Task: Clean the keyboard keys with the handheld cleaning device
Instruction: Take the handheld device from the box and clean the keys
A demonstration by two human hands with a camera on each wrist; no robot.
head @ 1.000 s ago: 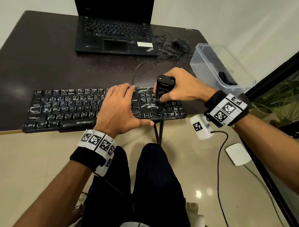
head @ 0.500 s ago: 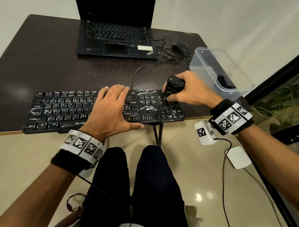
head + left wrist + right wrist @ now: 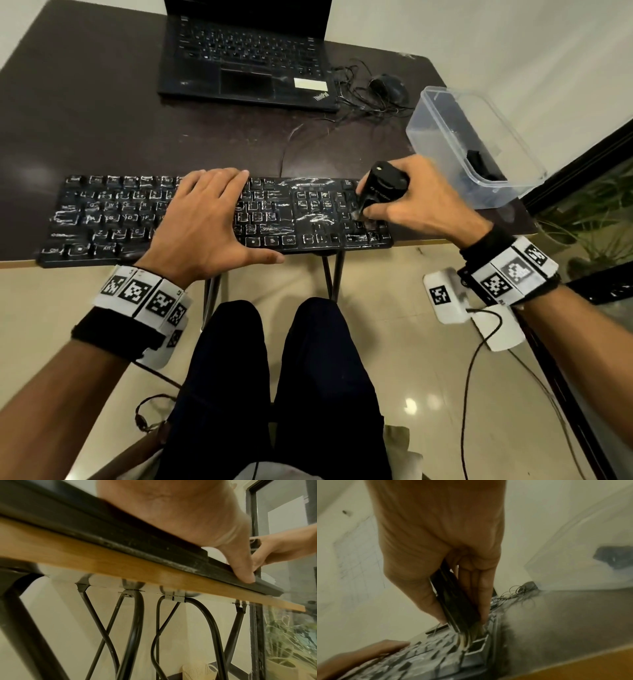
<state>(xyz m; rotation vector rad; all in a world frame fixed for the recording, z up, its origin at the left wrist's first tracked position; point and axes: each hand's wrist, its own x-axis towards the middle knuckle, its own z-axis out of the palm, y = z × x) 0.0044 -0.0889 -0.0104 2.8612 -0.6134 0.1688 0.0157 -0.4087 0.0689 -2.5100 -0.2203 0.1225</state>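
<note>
Right hand (image 3: 416,202) gripping cleaning device (image 3: 382,186), now at keyboard (image 3: 113,219) right end, left hand (image 3: 202,222) still flat.

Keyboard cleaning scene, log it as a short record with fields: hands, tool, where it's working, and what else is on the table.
left hand: flat on the keyboard, thumb at its front edge
right hand: grips the cleaner
cleaner: upright, its bristled end on the number pad keys
keyboard: black, white smears on the keys, at the table front edge
other: open laptop, mouse with tangled cable, clear box holding a dark item
</note>
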